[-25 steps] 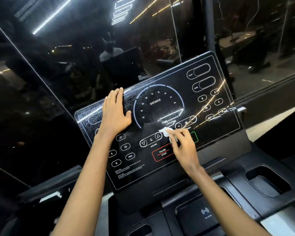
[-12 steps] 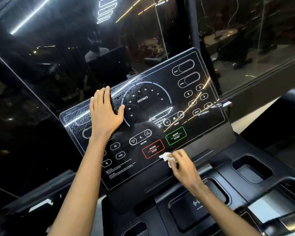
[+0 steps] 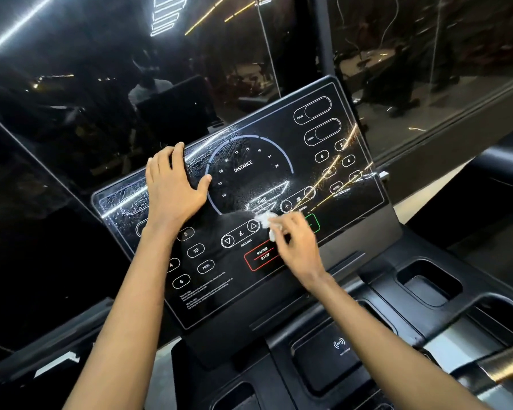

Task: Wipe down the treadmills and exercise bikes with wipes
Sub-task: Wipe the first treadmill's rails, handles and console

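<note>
A black glossy treadmill console panel (image 3: 347, 202) tilts toward me, printed with a DISTANCE dial, number buttons and a red PAUSE STOP box. Wet streaks cover its upper left and middle. My left hand (image 3: 172, 184) rests flat on the panel's upper left, fingers straight. My right hand (image 3: 296, 244) pinches a small crumpled white wipe (image 3: 267, 221) and presses it on the panel just below the TIME mark, covering part of the green start button.
Below the panel, the black treadmill tray (image 3: 379, 279) has a cup recess (image 3: 430, 284) at the right and a wireless charging pad (image 3: 335, 350). A metal handlebar (image 3: 498, 365) crosses the lower right. Dark reflective glass (image 3: 101, 84) stands right behind the console.
My right hand has moved the wipe back up the panel, from below the PAUSE STOP box to just under the TIME mark. My left hand has stayed flat in place.
</note>
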The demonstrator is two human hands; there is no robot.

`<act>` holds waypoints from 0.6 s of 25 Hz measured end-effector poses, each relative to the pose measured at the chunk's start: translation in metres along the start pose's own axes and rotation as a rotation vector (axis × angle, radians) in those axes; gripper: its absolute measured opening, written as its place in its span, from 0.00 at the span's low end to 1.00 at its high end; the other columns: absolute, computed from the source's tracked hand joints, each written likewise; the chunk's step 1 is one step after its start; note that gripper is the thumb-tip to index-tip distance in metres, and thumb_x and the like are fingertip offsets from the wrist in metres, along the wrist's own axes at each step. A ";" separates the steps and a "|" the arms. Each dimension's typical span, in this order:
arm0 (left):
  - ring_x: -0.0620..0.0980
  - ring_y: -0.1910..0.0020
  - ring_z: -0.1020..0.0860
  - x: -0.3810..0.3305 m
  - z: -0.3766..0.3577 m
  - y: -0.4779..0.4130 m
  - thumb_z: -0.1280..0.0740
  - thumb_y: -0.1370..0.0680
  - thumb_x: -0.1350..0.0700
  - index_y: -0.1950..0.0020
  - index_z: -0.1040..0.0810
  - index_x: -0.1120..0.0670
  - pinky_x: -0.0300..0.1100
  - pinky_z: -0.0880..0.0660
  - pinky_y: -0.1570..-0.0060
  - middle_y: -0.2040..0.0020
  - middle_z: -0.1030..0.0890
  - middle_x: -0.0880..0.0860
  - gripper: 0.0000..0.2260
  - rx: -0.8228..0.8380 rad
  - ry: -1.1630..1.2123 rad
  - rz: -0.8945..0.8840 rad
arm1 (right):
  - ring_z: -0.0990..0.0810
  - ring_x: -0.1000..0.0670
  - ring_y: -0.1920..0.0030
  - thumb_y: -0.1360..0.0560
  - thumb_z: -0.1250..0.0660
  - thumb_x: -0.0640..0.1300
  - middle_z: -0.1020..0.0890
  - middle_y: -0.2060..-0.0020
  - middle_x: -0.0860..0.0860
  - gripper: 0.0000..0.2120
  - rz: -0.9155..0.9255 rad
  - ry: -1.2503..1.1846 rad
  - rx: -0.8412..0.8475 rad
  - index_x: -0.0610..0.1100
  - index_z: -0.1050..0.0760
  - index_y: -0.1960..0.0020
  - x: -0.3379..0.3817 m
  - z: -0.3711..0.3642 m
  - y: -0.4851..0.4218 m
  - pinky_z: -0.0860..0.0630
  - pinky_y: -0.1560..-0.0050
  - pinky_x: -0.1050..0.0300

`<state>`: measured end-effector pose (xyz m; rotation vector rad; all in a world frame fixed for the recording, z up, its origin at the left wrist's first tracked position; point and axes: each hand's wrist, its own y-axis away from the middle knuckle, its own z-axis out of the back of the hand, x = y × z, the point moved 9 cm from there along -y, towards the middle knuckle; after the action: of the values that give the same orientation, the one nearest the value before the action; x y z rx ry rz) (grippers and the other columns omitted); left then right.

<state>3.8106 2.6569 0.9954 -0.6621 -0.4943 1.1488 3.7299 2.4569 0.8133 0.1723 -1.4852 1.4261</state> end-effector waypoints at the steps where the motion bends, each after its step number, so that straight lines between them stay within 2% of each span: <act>1: 0.59 0.27 0.38 0.000 0.000 0.000 0.31 0.23 0.42 0.22 0.39 0.57 0.55 0.48 0.22 0.29 0.33 0.58 0.35 0.002 -0.002 -0.009 | 0.25 0.60 0.54 0.19 0.33 0.41 0.24 0.52 0.51 0.06 -0.063 -0.027 -0.105 0.41 0.18 0.47 -0.007 0.014 -0.011 0.28 0.50 0.67; 4: 0.57 0.27 0.37 0.002 0.001 -0.001 0.32 0.23 0.40 0.22 0.38 0.55 0.56 0.51 0.21 0.29 0.32 0.56 0.35 0.003 -0.011 -0.031 | 0.24 0.58 0.54 0.19 0.33 0.42 0.24 0.51 0.52 0.07 -0.210 -0.078 -0.269 0.42 0.18 0.45 -0.016 0.031 -0.032 0.24 0.49 0.61; 6: 0.55 0.26 0.37 0.007 0.001 -0.002 0.33 0.23 0.38 0.22 0.38 0.52 0.54 0.56 0.22 0.29 0.31 0.54 0.34 0.012 -0.007 -0.028 | 0.24 0.57 0.53 0.20 0.33 0.41 0.24 0.51 0.51 0.07 -0.117 -0.036 -0.209 0.43 0.18 0.45 0.007 0.014 -0.043 0.25 0.47 0.61; 8: 0.54 0.26 0.36 0.010 0.001 -0.003 0.34 0.23 0.36 0.22 0.38 0.51 0.54 0.55 0.23 0.29 0.31 0.54 0.35 0.024 -0.002 -0.054 | 0.25 0.57 0.53 0.20 0.33 0.40 0.25 0.50 0.51 0.07 0.023 -0.001 -0.108 0.42 0.19 0.44 0.031 -0.005 -0.053 0.27 0.47 0.65; 10: 0.54 0.27 0.36 0.013 0.002 -0.004 0.35 0.23 0.35 0.21 0.39 0.50 0.54 0.51 0.23 0.28 0.31 0.54 0.35 0.036 -0.009 -0.095 | 0.26 0.60 0.53 0.19 0.34 0.41 0.24 0.50 0.51 0.06 0.020 -0.015 -0.162 0.42 0.19 0.45 0.038 -0.002 -0.071 0.27 0.48 0.66; 12: 0.55 0.27 0.36 0.015 0.001 -0.005 0.36 0.23 0.34 0.21 0.39 0.50 0.53 0.49 0.24 0.28 0.31 0.55 0.35 0.044 -0.007 -0.119 | 0.26 0.61 0.53 0.19 0.34 0.42 0.24 0.51 0.53 0.06 -0.073 -0.043 -0.266 0.44 0.19 0.46 0.038 0.007 -0.091 0.28 0.48 0.67; 13: 0.55 0.27 0.35 0.015 0.001 -0.006 0.36 0.23 0.34 0.21 0.39 0.50 0.53 0.48 0.24 0.28 0.31 0.55 0.36 0.047 -0.002 -0.121 | 0.27 0.61 0.53 0.20 0.34 0.42 0.25 0.51 0.54 0.06 -0.069 -0.031 -0.265 0.44 0.19 0.46 0.045 0.005 -0.100 0.29 0.49 0.68; 15: 0.54 0.27 0.35 0.016 0.001 -0.007 0.35 0.23 0.34 0.20 0.39 0.50 0.53 0.48 0.24 0.28 0.31 0.55 0.36 0.049 0.010 -0.113 | 0.28 0.61 0.53 0.20 0.34 0.41 0.25 0.50 0.54 0.07 0.051 0.024 -0.153 0.43 0.20 0.44 0.075 -0.019 -0.117 0.29 0.48 0.67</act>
<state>3.8203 2.6705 1.0011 -0.5902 -0.4879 1.0476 3.7867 2.4773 0.9397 0.0226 -1.5816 1.3437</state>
